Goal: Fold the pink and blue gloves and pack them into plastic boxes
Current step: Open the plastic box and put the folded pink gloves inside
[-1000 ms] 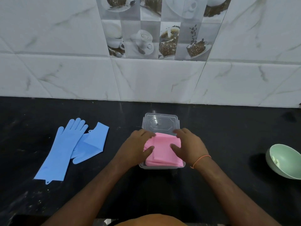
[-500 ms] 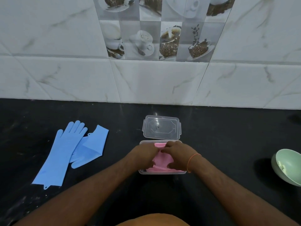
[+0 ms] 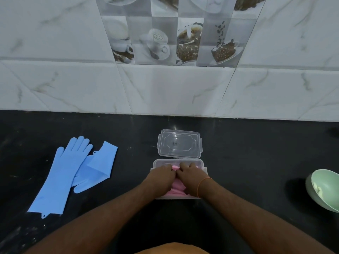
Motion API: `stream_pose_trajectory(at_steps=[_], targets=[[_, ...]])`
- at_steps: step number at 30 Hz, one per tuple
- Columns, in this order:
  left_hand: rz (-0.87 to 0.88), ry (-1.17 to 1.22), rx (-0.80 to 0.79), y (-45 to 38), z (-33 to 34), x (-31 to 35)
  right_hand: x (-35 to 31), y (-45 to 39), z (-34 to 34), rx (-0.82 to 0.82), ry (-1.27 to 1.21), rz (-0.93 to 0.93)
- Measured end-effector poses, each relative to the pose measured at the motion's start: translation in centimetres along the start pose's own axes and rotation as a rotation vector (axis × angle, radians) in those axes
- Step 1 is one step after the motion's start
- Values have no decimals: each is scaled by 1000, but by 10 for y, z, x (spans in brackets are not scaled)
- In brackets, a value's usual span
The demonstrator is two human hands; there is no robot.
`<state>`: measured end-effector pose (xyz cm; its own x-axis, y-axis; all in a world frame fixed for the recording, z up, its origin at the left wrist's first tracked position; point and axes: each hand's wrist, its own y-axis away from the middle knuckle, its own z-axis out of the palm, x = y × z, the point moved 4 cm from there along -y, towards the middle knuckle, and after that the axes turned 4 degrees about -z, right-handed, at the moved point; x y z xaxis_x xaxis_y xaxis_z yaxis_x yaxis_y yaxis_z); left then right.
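A clear plastic box (image 3: 200, 163) stands on the black counter in the middle. Folded pink gloves (image 3: 176, 188) lie inside it, mostly hidden by my hands. My left hand (image 3: 161, 177) and my right hand (image 3: 190, 176) sit side by side in the box, fingers curled down onto the pink gloves. The box's clear lid (image 3: 179, 143) lies flat just behind it. Two blue gloves (image 3: 73, 171) lie at the left, one stretched out flat, the other partly folded beside it.
A pale green bowl (image 3: 324, 189) sits at the right edge of the counter. A white tiled wall (image 3: 165, 88) rises right behind the counter. The counter's front edge is near my body.
My hands moved together from the sides of the pink stack to its middle and pushed it down. The pink gloves now sit lower inside the box.
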<state>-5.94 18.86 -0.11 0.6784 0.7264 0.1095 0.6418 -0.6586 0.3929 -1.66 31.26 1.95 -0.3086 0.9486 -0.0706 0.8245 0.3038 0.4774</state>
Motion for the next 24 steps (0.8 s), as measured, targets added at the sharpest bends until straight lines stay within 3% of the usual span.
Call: stream_pose_trajectory(at_steps=[8,11,14,16,18,21,24], targets=[[41,-17,-47,9,-16,2,-1,8,-9,-2,-58,19],[56,20,85,28,-38,-4,0,20,-21,80,-109,35],[15,142,383,57,-48,-17,3,39,-31,316,-110,56],[-69,280,461,75,-44,-28,6,52,-31,463,-76,71],[-135,394,364,84,-34,-37,12,60,-23,526,-78,112],[-224,559,117,90,-17,-44,24,62,-6,449,-156,192],[-240,663,35,92,-10,-44,31,63,6,413,-221,245]])
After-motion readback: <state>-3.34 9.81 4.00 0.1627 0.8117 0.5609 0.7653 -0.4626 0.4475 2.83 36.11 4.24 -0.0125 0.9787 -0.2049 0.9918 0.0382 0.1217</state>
